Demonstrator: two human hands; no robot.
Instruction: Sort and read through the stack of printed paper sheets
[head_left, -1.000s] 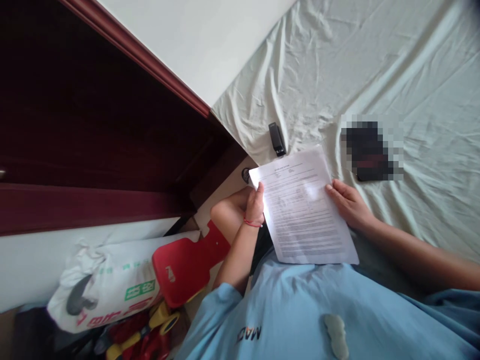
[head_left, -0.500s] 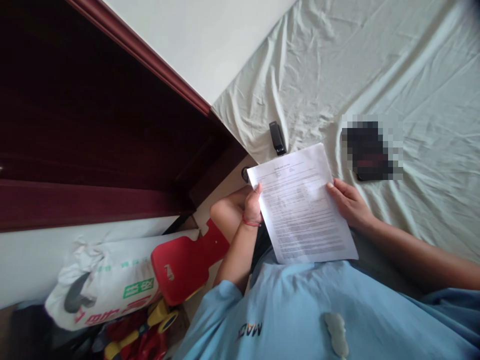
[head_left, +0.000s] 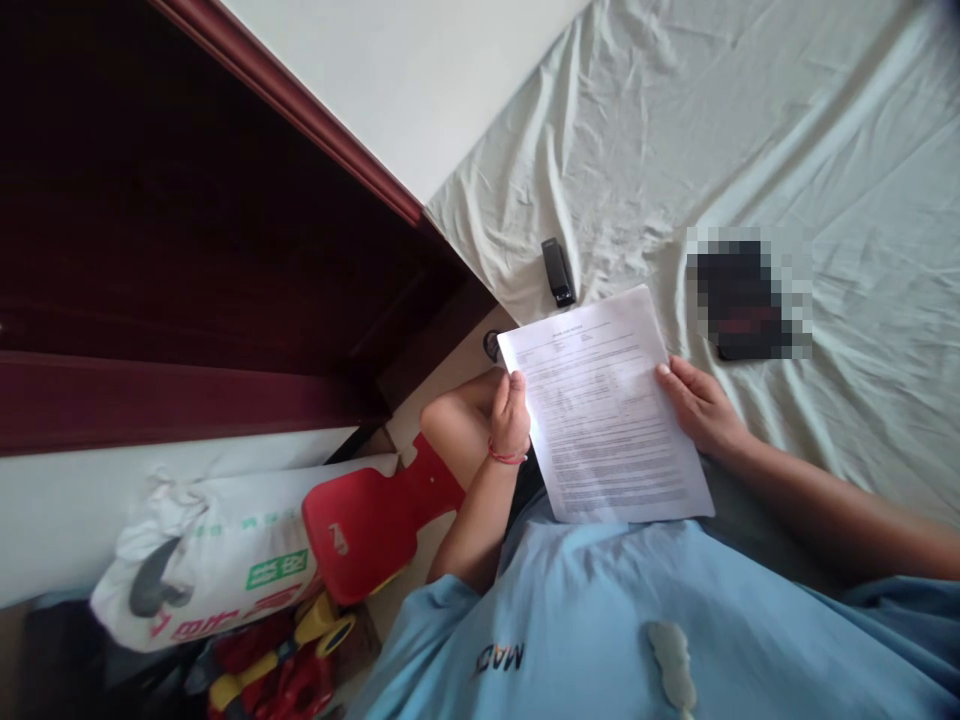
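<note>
I hold a printed sheet of paper [head_left: 604, 410] over my lap, at the edge of a bed. My left hand [head_left: 510, 415], with a red string at the wrist, grips the sheet's left edge. On the opposite edge, my right hand [head_left: 697, 405] pinches the paper with the thumb on top. A black stapler [head_left: 557, 272] lies on the pale green bedsheet [head_left: 675, 130] just beyond the paper's top edge.
A dark, blurred object [head_left: 742, 300] lies on the sheet right of the paper. A dark red wooden cabinet [head_left: 187, 250] stands to the left. Below it are a white printed sack [head_left: 210, 570] and a red toy [head_left: 360, 530] on the floor.
The paper and both hands have barely shifted; the view has drifted slightly. The grip is the same.
</note>
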